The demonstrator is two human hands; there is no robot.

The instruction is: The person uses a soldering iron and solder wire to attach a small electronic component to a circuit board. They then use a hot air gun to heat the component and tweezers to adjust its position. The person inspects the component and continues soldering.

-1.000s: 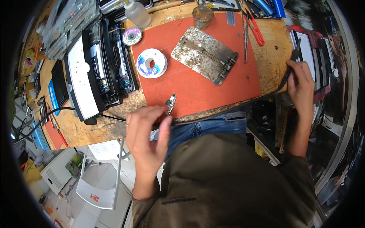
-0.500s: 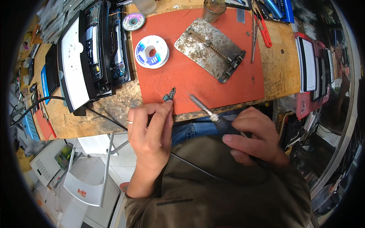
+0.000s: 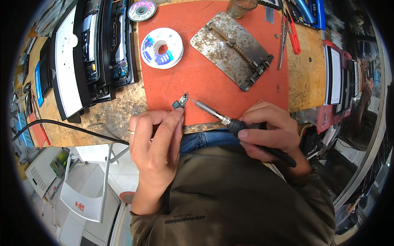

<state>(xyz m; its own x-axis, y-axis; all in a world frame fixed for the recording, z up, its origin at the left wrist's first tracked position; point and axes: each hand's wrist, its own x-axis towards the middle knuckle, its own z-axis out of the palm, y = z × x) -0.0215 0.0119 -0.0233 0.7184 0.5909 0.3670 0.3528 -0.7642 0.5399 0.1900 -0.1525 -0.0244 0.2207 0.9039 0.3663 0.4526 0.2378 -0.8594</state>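
My left hand pinches a small circuit part, silver with a teal end, above the orange mat near its front edge. My right hand is closed around the black handle of a soldering iron. The iron's metal tip points left, very close to the part; I cannot tell whether they touch. Behind them lie a white solder spool and a stained metal board holder.
Opened black devices and a white panel are on the bench's left. A smaller spool, rusty cup, red-handled tool and tweezers lie behind. Screens stand right. A folding chair is lower left.
My right hand has brought the iron from the bench's right end leftward to the part. My left hand has taken hold of the part. The view has shifted slightly.
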